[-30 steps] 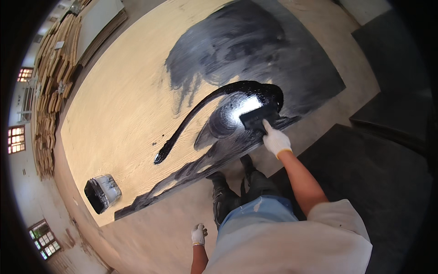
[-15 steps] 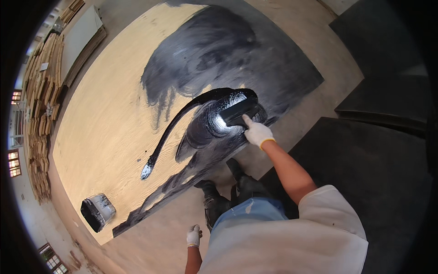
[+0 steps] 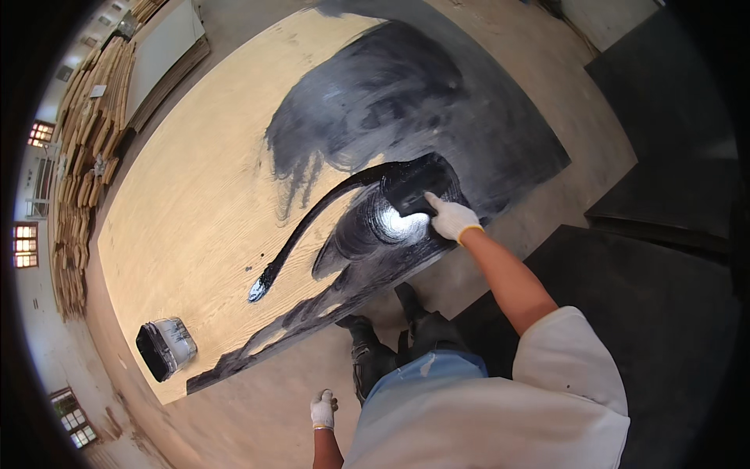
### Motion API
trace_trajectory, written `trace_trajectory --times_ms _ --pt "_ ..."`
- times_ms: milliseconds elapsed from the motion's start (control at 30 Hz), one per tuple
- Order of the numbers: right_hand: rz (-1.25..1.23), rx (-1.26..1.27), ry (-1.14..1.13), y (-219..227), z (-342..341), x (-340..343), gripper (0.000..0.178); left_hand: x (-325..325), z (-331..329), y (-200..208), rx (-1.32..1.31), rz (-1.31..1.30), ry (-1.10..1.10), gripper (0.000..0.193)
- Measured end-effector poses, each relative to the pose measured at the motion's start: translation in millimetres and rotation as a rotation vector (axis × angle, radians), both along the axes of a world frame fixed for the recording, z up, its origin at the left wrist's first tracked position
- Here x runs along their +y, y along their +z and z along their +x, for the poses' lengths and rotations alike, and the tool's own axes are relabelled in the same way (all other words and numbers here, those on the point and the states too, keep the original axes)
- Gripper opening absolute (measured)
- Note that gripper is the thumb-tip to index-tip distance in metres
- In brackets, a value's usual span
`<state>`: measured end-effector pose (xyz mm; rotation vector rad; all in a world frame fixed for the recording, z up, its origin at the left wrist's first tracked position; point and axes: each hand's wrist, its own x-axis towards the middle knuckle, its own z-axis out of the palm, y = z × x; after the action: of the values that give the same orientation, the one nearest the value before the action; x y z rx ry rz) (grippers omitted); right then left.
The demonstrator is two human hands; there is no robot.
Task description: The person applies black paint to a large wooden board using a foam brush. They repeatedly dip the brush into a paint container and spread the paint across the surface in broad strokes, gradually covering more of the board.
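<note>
A large pale, wood-grained board (image 3: pixel 180 227) lies before me, partly coated with black liquid. My right hand (image 3: pixel 455 219), in a white knit glove, is closed on a black wide-bladed spreader (image 3: pixel 410 194), index finger stretched along it. The blade lies in a thick wet pool near the board's near edge, and glossy arcs show beside it. From this pool a thick black trail (image 3: pixel 312 215) curves left across bare wood to a shiny end. My left hand (image 3: pixel 323 409), also gloved, hangs near my left side, fingers curled in, with nothing seen in it.
A black-smeared container (image 3: pixel 166 348) stands on the board's near left corner. Black sheets (image 3: pixel 617 313) are stacked on the right, close to my right arm. Stacked brown boards (image 3: pixel 86 172) line the left wall. My feet stand on the floor beside the board's near edge.
My right hand has turned the spreader, and its blade now sits differently in the black pool. The view has shifted slightly. My left hand stays low at my side.
</note>
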<state>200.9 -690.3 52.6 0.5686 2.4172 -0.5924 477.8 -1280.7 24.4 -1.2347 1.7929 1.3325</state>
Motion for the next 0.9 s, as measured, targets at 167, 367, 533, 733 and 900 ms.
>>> trace_trajectory --times_ms 167,367,533,733,900 --pt "-0.033 0.111 -0.073 -8.7 -37.2 33.8 0.070 8.0 12.4 -11.5 -0.057 0.067 -0.068 0.029" --pt "-0.065 -0.117 0.298 29.1 8.9 -52.0 0.069 7.8 40.2 -9.8 -0.086 0.033 0.024 0.034" --pt "-0.034 0.023 0.166 4.6 -28.0 -35.7 0.073 10.3 46.3 -9.3 -0.045 0.020 0.078 0.035" --pt "-0.056 0.033 0.274 4.9 -94.4 -86.1 0.077 6.8 52.0 -10.6 -0.077 0.013 0.015 0.032" --pt "-0.022 0.026 0.153 5.8 -93.8 -64.4 0.075 -7.8 65.1 -19.3 0.008 0.060 0.250 0.032"
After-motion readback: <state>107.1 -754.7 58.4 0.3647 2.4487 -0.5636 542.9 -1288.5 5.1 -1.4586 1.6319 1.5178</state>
